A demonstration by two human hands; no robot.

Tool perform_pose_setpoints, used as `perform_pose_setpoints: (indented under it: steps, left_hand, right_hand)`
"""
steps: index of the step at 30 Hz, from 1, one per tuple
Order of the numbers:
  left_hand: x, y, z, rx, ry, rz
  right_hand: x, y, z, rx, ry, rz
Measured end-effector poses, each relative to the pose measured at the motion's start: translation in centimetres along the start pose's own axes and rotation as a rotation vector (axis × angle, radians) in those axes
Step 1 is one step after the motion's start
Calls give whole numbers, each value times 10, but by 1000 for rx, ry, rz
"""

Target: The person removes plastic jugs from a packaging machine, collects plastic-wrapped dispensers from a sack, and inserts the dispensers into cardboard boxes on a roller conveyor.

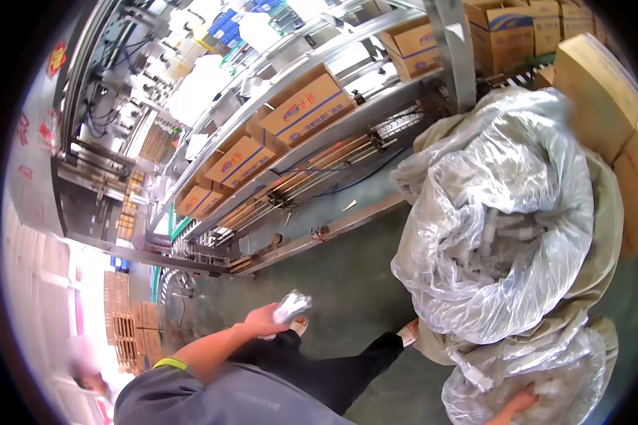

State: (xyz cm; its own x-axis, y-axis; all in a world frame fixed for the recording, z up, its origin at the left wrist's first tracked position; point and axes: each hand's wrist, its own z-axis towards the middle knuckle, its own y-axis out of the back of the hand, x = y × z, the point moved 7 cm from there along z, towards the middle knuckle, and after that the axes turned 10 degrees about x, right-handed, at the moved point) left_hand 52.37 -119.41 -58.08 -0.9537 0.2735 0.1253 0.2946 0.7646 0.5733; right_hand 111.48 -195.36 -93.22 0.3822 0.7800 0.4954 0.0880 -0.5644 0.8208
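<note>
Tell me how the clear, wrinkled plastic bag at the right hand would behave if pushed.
The clear plastic bag would probably crumple, since its film lies in loose folds. Its glossy surface looks slippery. The translucent plastic piece by the right hand would likely shift, lying loose.

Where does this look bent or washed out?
In the head view, distortion bows the conveyor frame and corners are black; glare bleaches the left side; highlights streak the large plastic bag; the item in the left hand looks unclear.
</note>
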Motion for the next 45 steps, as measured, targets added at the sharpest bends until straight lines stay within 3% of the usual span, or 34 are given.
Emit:
perform_pose_setpoints:
  steps: [2,3,5,8,10,12,16,18,22,24,25,26,27,28,33,35,36,38,40,44,45]
  left_hand:
    - [-26,14,-6,-13,-60,-62]
    - [-34,20,-11,-26,-123,-98]
    - [-28,23,-15,-51,-181,-193]
    - [-9,29,-20,-132,-267,-393]
    - [9,29,-25,13,-353,-920]
    - [34,32,-27,-9,-372,-1104]
    - [64,51,-44,396,-668,-1589]
    - [75,78,-63,670,-932,-1749]
    - [117,129,-105,862,-1315,-1605]
    - [136,137,-109,804,-1408,-1471]
    - [147,137,-114,810,-1418,-1473]
    - [160,141,-121,705,-1419,-1421]
    - [173,144,-124,603,-1414,-1366]
    - [185,142,-126,609,-1422,-1362]
    - [240,139,-148,455,-1365,-1190]
    - [256,133,-146,429,-1306,-1168]
    - [264,135,-144,416,-1337,-1244]
    - [273,138,-143,398,-1399,-1399]
    - [276,145,-160,416,-1364,-1414]
    - [272,141,-173,356,-1340,-1537]
    - [273,132,-167,351,-1256,-1495]
  right_hand:
    - [34,21,-21,47,244,-983]
    - [48,42,-31,-17,219,-1059]
    - [82,85,-62,-108,75,-797]
    - [146,128,-118,-173,46,-486]
    - [199,143,-163,-157,88,-245]
    - [257,148,-216,-79,144,54]
    - [369,135,-361,215,178,696]
    - [416,123,-449,378,169,886]
    - [498,72,-630,740,195,941]
    - [544,39,-734,713,422,691]
    - [567,24,-785,1137,461,682]
    - [582,13,-819,1194,770,413]
    - [595,5,-858,1350,969,352]
    - [602,-5,-893,1551,719,255]
    - [638,-13,-967,1670,1136,-43]
    - [650,-5,-984,1606,1267,-37]
    - [659,1,-994,1544,1396,-33]
    - [667,7,-1001,1508,1408,-56]
    - [666,16,-1017,1458,1660,-218]
    - [667,23,-1010,1583,1527,-238]
    - [666,22,-1007,1583,1520,-224]
